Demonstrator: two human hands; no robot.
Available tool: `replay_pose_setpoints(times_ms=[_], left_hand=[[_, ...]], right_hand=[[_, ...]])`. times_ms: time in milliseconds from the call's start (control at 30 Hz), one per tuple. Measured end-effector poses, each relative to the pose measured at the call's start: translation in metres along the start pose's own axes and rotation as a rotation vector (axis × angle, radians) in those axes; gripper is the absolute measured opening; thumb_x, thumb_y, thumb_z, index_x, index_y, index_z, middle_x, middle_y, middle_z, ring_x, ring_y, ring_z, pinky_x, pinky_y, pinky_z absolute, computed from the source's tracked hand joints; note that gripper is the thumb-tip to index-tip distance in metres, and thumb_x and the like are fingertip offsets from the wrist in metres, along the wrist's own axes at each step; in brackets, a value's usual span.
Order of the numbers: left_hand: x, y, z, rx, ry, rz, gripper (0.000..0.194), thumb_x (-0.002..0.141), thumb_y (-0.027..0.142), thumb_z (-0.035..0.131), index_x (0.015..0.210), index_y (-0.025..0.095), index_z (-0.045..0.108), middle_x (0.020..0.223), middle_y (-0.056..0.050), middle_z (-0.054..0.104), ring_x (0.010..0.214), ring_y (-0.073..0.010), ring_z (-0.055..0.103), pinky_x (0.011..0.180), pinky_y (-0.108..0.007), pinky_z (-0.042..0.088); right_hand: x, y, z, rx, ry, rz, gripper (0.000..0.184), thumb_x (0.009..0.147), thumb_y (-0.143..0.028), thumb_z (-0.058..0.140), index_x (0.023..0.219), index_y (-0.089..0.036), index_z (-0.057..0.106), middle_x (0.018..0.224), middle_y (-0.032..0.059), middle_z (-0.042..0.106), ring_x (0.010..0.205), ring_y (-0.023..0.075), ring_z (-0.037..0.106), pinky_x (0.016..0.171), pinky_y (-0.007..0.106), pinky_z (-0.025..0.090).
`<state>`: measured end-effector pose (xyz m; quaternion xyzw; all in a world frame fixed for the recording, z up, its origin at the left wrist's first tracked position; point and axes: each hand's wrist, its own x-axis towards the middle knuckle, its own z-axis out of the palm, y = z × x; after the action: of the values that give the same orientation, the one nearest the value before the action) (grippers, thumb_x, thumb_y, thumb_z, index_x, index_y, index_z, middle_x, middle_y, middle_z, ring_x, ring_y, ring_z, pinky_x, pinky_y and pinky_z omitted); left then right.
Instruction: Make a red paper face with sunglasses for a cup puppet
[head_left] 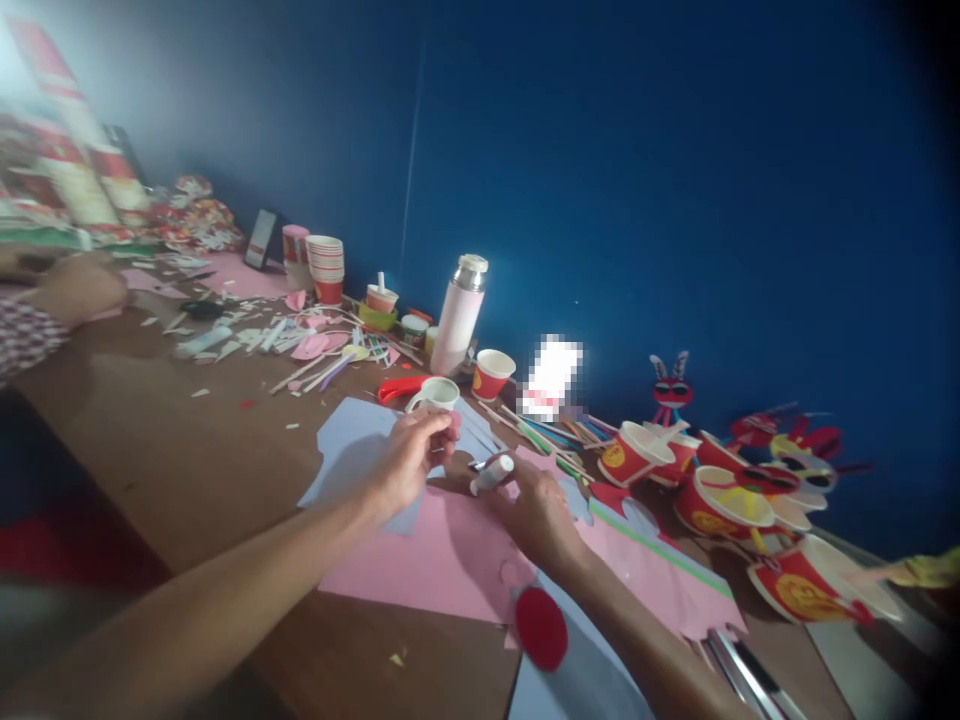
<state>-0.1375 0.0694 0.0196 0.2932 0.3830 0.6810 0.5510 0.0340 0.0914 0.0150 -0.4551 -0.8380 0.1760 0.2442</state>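
Observation:
My left hand [412,455] is closed in a pinch on a small pink paper piece [453,424], in front of a white mug [440,394]. To its right, my right hand [544,510] grips a white glue stick [491,476], which is tilted with one end up. Below both hands lie a large pink paper sheet [427,565] and a light blue paper sheet [349,450]. A red paper oval [541,628] rests near my right forearm. The fingers of my right hand are partly hidden behind its back.
A pink thermos [459,315] and a red paper cup [493,375] stand by the blue wall. Several decorated cups [724,500] crowd the right. Paper scraps and sticks [322,350] litter the left, where another person's hand [82,288] rests.

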Motion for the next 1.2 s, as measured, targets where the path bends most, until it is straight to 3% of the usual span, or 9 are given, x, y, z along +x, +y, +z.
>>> replay_pose_setpoints(times_ms=[233,467,600,733,833,867,1000,1200], left_hand=[[0.0,0.0,0.0,0.005,0.018,-0.011,0.012,0.067,0.023,0.064,0.071,0.013,0.061,0.06,0.0,0.056,0.048,-0.0083,0.048,0.044,-0.02,0.036],[0.0,-0.001,-0.001,0.013,0.018,-0.01,0.012,0.067,0.024,0.064,0.071,0.013,0.062,0.06,0.0,0.056,0.049,-0.0083,0.048,0.045,-0.02,0.036],[0.001,0.001,-0.001,0.031,0.014,-0.019,0.013,0.068,0.025,0.065,0.071,0.013,0.062,0.062,0.0,0.057,0.047,-0.0077,0.048,0.045,-0.02,0.035],[-0.004,0.004,0.001,0.022,-0.011,-0.034,0.011,0.068,0.025,0.064,0.071,0.014,0.061,0.062,0.002,0.056,0.049,-0.0074,0.048,0.046,-0.02,0.036],[-0.018,0.005,0.01,0.01,-0.069,-0.088,0.01,0.072,0.024,0.061,0.068,0.015,0.059,0.061,0.002,0.054,0.049,-0.0071,0.046,0.046,-0.02,0.036],[-0.024,0.005,0.015,0.008,-0.099,-0.115,0.011,0.072,0.024,0.059,0.066,0.015,0.059,0.06,0.002,0.053,0.048,-0.0072,0.046,0.046,-0.02,0.036],[-0.049,0.003,0.036,-0.026,-0.187,-0.329,0.012,0.072,0.022,0.059,0.063,0.016,0.055,0.056,0.003,0.049,0.045,-0.0075,0.042,0.043,-0.02,0.034],[-0.071,-0.008,0.054,-0.033,-0.222,-0.614,0.011,0.067,0.023,0.062,0.063,0.016,0.055,0.056,0.004,0.047,0.046,-0.007,0.042,0.044,-0.019,0.033]], right_hand=[[0.017,0.012,0.022,-0.265,0.008,-0.06,0.007,0.073,-0.018,0.056,0.081,-0.018,0.056,0.072,0.0049,0.063,0.073,0.0227,0.058,0.072,0.033,0.034],[0.01,0.017,0.025,-0.306,0.028,-0.108,0.007,0.075,-0.019,0.057,0.081,-0.019,0.055,0.074,0.0046,0.065,0.075,0.0222,0.058,0.073,0.033,0.036],[0.01,0.021,0.021,-0.292,0.079,-0.146,0.018,0.073,-0.02,0.061,0.09,-0.019,0.057,0.079,0.0034,0.067,0.077,0.0226,0.059,0.073,0.033,0.036],[0.005,0.022,0.001,-0.262,0.165,-0.185,0.031,0.077,-0.025,0.063,0.106,-0.019,0.055,0.091,0.0057,0.069,0.087,0.0243,0.06,0.078,0.036,0.036],[-0.011,0.015,-0.024,-0.245,0.258,-0.25,0.013,0.084,-0.026,0.059,0.096,-0.022,0.058,0.088,0.0041,0.069,0.085,0.0223,0.06,0.081,0.037,0.034],[-0.018,0.012,-0.032,-0.235,0.302,-0.336,0.008,0.085,-0.023,0.058,0.093,-0.022,0.058,0.085,0.0035,0.069,0.082,0.021,0.061,0.08,0.037,0.034],[-0.046,-0.004,-0.058,-0.215,0.314,-0.582,0.021,0.085,-0.009,0.055,0.102,-0.022,0.054,0.086,0.0028,0.068,0.076,0.0167,0.061,0.078,0.036,0.034],[-0.072,-0.001,-0.073,-0.197,0.284,-0.626,0.029,0.083,-0.006,0.055,0.108,-0.02,0.05,0.087,0.0047,0.066,0.076,0.017,0.058,0.074,0.035,0.037]])
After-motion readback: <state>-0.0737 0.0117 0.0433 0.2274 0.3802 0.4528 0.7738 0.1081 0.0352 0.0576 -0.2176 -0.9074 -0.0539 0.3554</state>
